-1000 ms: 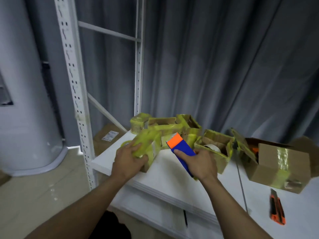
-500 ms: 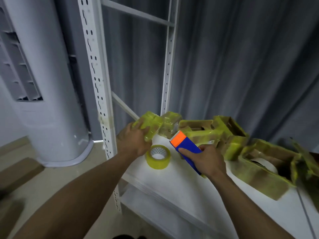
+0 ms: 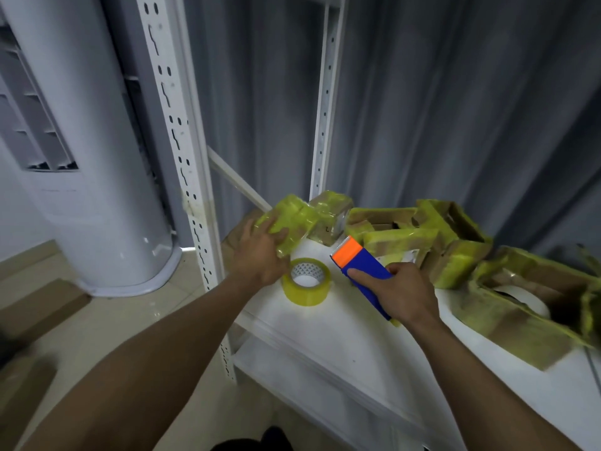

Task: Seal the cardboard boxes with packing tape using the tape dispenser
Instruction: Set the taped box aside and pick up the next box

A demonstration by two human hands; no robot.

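Right-hand fingers (image 3: pixel 403 270) grip blue tape dispenser (image 3: pixel 362 260), orange serrated tip.

The head-worn camera looks forward and down, close over the left hand (image 3: pixel 260 255) and right hand (image 3: pixel 403 294).

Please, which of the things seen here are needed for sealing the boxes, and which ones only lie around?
For the job:
tape dispenser, held in the right hand
small taped box, gripped by the left hand
yellow tape roll
open boxes on the white shelf

Just lying about:
air conditioner
shelf post
curtain
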